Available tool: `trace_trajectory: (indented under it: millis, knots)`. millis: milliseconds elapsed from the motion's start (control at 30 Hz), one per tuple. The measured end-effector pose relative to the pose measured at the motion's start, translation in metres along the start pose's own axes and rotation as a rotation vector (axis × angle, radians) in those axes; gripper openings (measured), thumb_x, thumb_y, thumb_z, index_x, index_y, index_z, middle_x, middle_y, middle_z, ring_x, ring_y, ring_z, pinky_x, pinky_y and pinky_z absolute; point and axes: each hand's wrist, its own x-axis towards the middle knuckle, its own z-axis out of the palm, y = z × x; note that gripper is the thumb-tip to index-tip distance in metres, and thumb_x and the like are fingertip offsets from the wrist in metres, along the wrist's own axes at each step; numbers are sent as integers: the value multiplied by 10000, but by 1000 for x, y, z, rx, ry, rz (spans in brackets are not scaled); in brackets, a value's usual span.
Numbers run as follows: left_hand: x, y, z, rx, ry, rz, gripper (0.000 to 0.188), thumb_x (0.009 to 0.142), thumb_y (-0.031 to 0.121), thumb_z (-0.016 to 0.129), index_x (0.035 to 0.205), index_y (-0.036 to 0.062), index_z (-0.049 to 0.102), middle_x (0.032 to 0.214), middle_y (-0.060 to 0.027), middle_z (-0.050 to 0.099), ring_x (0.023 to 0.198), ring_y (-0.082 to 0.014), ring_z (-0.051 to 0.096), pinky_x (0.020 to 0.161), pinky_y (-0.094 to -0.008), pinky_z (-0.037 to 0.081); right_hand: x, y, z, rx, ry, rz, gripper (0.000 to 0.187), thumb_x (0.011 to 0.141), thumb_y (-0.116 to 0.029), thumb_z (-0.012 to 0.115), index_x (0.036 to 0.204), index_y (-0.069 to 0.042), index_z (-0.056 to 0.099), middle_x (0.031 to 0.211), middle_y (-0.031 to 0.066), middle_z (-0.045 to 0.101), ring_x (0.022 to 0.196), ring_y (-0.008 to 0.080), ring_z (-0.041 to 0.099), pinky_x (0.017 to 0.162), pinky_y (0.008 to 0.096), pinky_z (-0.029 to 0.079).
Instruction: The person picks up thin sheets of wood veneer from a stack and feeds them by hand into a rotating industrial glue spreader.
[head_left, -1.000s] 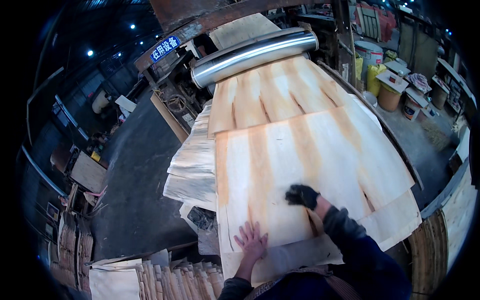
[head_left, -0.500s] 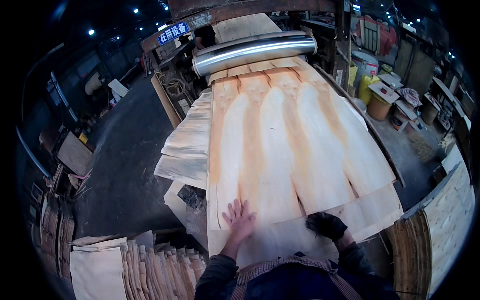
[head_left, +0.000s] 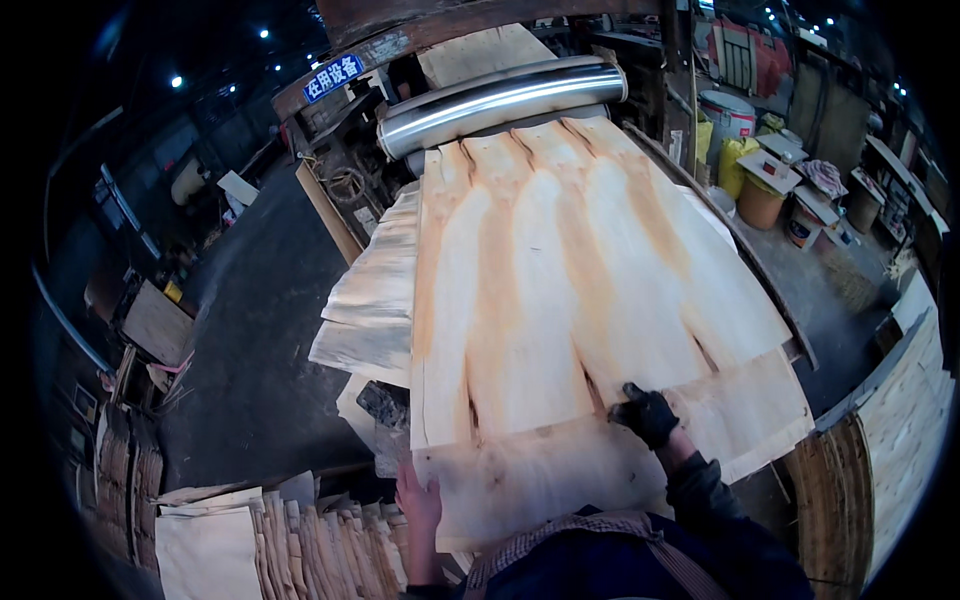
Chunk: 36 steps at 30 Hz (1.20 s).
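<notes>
A wide veneer sheet (head_left: 540, 290), pale with orange-brown streaks and several splits, lies in front of me. Its near edge overlaps a plainer veneer sheet (head_left: 560, 465) beneath. My bare left hand (head_left: 418, 505) is beside the left edge of these sheets, low near the corner, fingers apart and pointing away from me. On the near edge of the streaked sheet rests my right hand (head_left: 648, 415) in a black glove, next to a split, with fingers partly spread. Beyond the far edge is a shiny metal roller (head_left: 505, 105).
Upright veneer pieces (head_left: 300, 545) stand packed at the lower left. Loose veneer sheets (head_left: 370, 295) jut out left of the bed. A tall panel stack (head_left: 835, 500) stands at right. A rail (head_left: 735, 235) runs along the right side; buckets and a yellow sack (head_left: 735, 165) lie farther off.
My left hand has moved off the sheet's top, left and toward me, to its edge. My right hand has shifted slightly away from me. The veneer strip by the roller has gone from view.
</notes>
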Motion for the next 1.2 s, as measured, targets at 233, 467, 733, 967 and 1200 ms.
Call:
trace_trajectory:
  millis: [233,467,733,967,1200]
  knots:
    - [-46,3,21,186,-96,-18,664,744,285,670,1299,49,395,1387,-249,311,1258,-436,315,1010,-545,275,178,-22,24,349,-112,-37,92,821,-172,643,821,-95,594,686,98,627,625,278,618,640,419,542]
    - [-35,-31,40,-101,35,38,684,706,235,707,1274,1,405,1362,-263,332,1234,-428,347,1016,-458,315,217,1,45,496,-471,62,123,827,-163,572,728,-94,545,729,46,559,795,236,571,821,395,468]
    - [-9,-45,30,-558,-114,-205,539,695,105,677,1185,-25,497,1051,-189,587,982,-308,571,848,-381,455,-6,53,10,115,-360,308,369,888,-92,531,1242,-64,434,1136,178,567,1100,360,533,909,496,455]
    - [-6,-5,-56,-1005,-313,-152,448,782,-125,468,1221,-38,475,1072,-123,622,946,-178,611,838,-291,476,-142,52,-17,118,-329,406,402,904,-199,500,1268,-39,436,1230,224,521,1140,394,500,974,490,395]
    - [-2,36,-121,-1354,-327,-76,519,796,-136,454,1301,-27,406,1092,-188,612,942,-220,625,808,-323,511,-184,70,-43,190,-219,463,317,920,-326,509,1011,-33,589,893,124,643,862,288,622,825,411,493]
